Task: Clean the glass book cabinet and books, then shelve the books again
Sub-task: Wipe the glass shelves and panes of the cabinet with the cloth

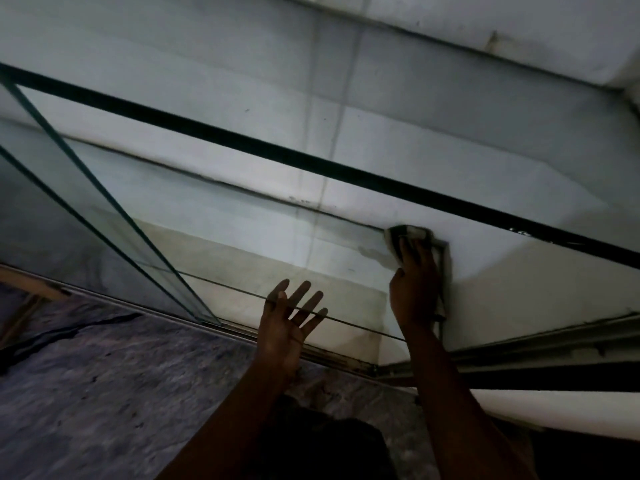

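Glass cabinet [263,216] fills the view, seen from its open front, with 1 sliding glass door [104,209] pushed to the left on the bottom track [519,348]. Inside, the right hand [415,282] presses a pale cloth [410,233] against the back right corner of a glass shelf [277,261], fingers laid fairly flat over it. Nearer the front, the left hand [291,320] is spread wide with straight fingers at that shelf's front edge, holding nothing. Mottled grey floor [104,382] lies below.

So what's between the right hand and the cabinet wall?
A pale cloth, pressed by the right hand against the cabinet wall, in the head view.
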